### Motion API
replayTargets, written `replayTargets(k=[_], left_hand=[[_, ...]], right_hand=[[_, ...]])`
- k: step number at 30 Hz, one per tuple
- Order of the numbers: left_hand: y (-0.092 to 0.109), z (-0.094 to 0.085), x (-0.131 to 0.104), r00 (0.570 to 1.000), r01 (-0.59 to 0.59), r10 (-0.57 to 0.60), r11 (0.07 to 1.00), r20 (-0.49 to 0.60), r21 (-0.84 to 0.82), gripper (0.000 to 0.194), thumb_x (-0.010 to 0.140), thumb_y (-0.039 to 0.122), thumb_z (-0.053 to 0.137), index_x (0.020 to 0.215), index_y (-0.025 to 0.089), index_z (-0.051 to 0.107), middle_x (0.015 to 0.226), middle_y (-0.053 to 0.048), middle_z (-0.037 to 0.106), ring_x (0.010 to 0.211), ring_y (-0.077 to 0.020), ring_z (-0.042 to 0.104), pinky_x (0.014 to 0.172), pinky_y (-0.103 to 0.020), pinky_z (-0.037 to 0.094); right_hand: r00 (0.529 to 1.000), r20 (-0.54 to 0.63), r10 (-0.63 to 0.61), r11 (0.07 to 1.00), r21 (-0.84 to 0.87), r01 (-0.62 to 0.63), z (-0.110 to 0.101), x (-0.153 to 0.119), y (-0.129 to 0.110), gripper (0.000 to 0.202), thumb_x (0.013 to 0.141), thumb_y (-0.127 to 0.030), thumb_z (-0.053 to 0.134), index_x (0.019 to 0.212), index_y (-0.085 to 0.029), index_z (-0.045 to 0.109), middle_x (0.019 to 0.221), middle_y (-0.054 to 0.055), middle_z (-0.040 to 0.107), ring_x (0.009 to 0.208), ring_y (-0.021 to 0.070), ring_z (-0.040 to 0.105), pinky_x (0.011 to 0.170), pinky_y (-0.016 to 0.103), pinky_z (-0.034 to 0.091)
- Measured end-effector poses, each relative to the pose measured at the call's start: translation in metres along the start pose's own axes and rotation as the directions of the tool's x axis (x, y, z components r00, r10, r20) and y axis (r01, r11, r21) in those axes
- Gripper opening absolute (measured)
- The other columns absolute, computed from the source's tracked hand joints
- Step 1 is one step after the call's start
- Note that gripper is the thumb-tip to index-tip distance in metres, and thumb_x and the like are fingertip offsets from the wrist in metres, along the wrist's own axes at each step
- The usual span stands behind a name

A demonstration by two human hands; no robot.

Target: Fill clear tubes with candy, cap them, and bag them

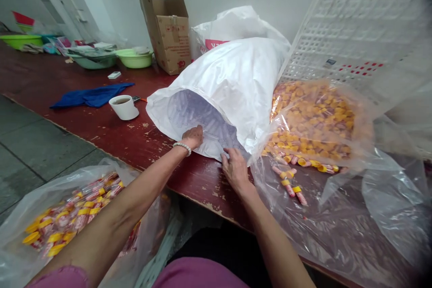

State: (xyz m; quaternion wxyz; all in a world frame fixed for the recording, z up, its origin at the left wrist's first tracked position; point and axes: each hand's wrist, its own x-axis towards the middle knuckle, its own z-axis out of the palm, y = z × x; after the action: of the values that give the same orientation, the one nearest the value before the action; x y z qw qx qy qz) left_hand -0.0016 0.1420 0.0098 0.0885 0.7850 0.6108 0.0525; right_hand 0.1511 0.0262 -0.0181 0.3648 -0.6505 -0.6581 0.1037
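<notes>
A large white sack [236, 72] lies on its side with its mouth towards me, and many clear plastic tubes [189, 108] fill the inside. My left hand [193, 137], with a beaded bracelet at the wrist, is at the lower lip of the mouth, its fingers curled; what they hold is hidden. At the sack's front edge, my right hand [234, 168] is closed, and a pale, see-through end like a clear tube shows at its fingertips. Right of the sack, small filled tubes with yellow caps [293, 186] lie loose on plastic film.
The red table [135, 144] has a cup of dark drink [123, 107], a blue cloth [92, 95], a cardboard box [172, 40] and green basins [135, 58]. Yellow-capped tubes fill a clear bag [313, 117] beside a white crate [357, 31] and another bag [77, 211] lower left.
</notes>
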Motion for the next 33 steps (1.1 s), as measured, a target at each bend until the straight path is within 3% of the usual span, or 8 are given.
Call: replayTargets(k=[5, 12, 15, 18, 24, 27, 30, 33], left_hand=[[-0.013, 0.001, -0.009, 0.999, -0.047, 0.049, 0.994, 0.018, -0.099, 0.024, 0.075, 0.014, 0.051, 0.099, 0.013, 0.057, 0.104, -0.015, 0.063, 0.101, -0.0255, 0.059, 0.086, -0.035, 0.044], [-0.024, 0.002, -0.046, 0.997, -0.080, 0.070, 0.918, -0.040, -0.388, 0.031, 0.078, 0.023, 0.049, 0.108, 0.012, 0.052, 0.099, -0.008, 0.064, 0.088, -0.0174, 0.061, 0.076, -0.028, 0.048], [-0.022, 0.003, -0.070, 0.994, -0.107, 0.101, 0.709, -0.050, -0.697, 0.033, 0.081, 0.026, 0.048, 0.112, 0.015, 0.047, 0.105, -0.007, 0.063, 0.089, -0.0138, 0.060, 0.071, -0.024, 0.048], [-0.015, 0.004, -0.092, 0.994, -0.055, 0.111, 0.302, -0.022, -0.952, 0.039, 0.075, 0.025, 0.061, 0.112, 0.017, 0.049, 0.099, -0.005, 0.062, 0.083, -0.0121, 0.059, 0.067, -0.022, 0.047], [0.012, 0.005, -0.127, 0.966, 0.159, 0.234, -0.191, 0.113, -0.969, 0.051, 0.067, 0.017, 0.073, 0.116, 0.020, 0.059, 0.097, -0.004, 0.065, 0.084, -0.0133, 0.062, 0.076, -0.027, 0.049], [0.030, 0.007, -0.138, 0.960, 0.204, 0.241, -0.257, 0.142, -0.944, 0.049, 0.063, 0.015, 0.076, 0.110, 0.020, 0.064, 0.099, -0.004, 0.068, 0.091, -0.0161, 0.063, 0.084, -0.030, 0.048], [0.047, 0.013, -0.144, 0.979, 0.148, 0.172, -0.234, 0.109, -0.961, 0.038, 0.057, 0.013, 0.079, 0.094, 0.018, 0.068, 0.090, -0.002, 0.070, 0.085, -0.0147, 0.064, 0.083, -0.028, 0.048], [0.059, 0.019, -0.147, 0.994, 0.073, 0.094, -0.197, 0.055, -0.978, 0.027, 0.056, 0.013, 0.079, 0.080, 0.016, 0.067, 0.081, 0.001, 0.070, 0.076, -0.0120, 0.063, 0.074, -0.024, 0.050]], right_hand=[[0.996, 0.032, 0.082, 0.995, -0.060, -0.080, 0.019, 0.012, -0.004, 0.021, 0.080, -0.019, 0.053, 0.099, -0.017, 0.063, 0.097, 0.014, 0.062, 0.092, 0.0267, 0.056, 0.077, 0.038, 0.045], [0.999, 0.034, 0.042, 0.995, 0.090, -0.045, 0.004, -0.003, 0.000, 0.026, 0.079, -0.020, 0.050, 0.101, -0.014, 0.061, 0.092, 0.010, 0.062, 0.087, 0.0203, 0.058, 0.081, 0.034, 0.046], [0.999, 0.013, 0.031, 0.985, 0.167, -0.033, -0.007, -0.018, -0.004, 0.026, 0.080, -0.024, 0.050, 0.101, -0.016, 0.061, 0.090, 0.006, 0.062, 0.082, 0.0169, 0.058, 0.077, 0.031, 0.047], [0.995, -0.006, 0.103, 0.936, 0.339, -0.095, -0.016, -0.033, -0.010, 0.028, 0.081, -0.030, 0.051, 0.105, -0.017, 0.059, 0.087, 0.004, 0.065, 0.076, 0.0152, 0.059, 0.071, 0.029, 0.048], [0.976, 0.143, 0.166, 0.640, 0.737, -0.217, -0.022, -0.058, -0.029, 0.027, 0.081, -0.035, 0.057, 0.103, -0.018, 0.056, 0.087, 0.003, 0.068, 0.073, 0.0140, 0.063, 0.066, 0.027, 0.051], [0.990, 0.082, 0.118, 0.702, 0.698, -0.142, -0.022, -0.069, -0.036, 0.022, 0.083, -0.029, 0.056, 0.102, -0.019, 0.056, 0.096, 0.005, 0.067, 0.080, 0.0148, 0.063, 0.074, 0.029, 0.051], [0.999, -0.049, 0.000, 0.877, 0.480, 0.023, -0.029, -0.078, -0.039, 0.023, 0.083, -0.021, 0.052, 0.106, -0.020, 0.057, 0.102, 0.007, 0.066, 0.087, 0.0164, 0.062, 0.079, 0.032, 0.051], [0.983, -0.083, -0.162, 0.937, 0.299, 0.180, -0.053, -0.087, -0.037, 0.029, 0.084, -0.015, 0.048, 0.110, -0.022, 0.058, 0.111, 0.008, 0.063, 0.104, 0.0184, 0.058, 0.090, 0.034, 0.048]])
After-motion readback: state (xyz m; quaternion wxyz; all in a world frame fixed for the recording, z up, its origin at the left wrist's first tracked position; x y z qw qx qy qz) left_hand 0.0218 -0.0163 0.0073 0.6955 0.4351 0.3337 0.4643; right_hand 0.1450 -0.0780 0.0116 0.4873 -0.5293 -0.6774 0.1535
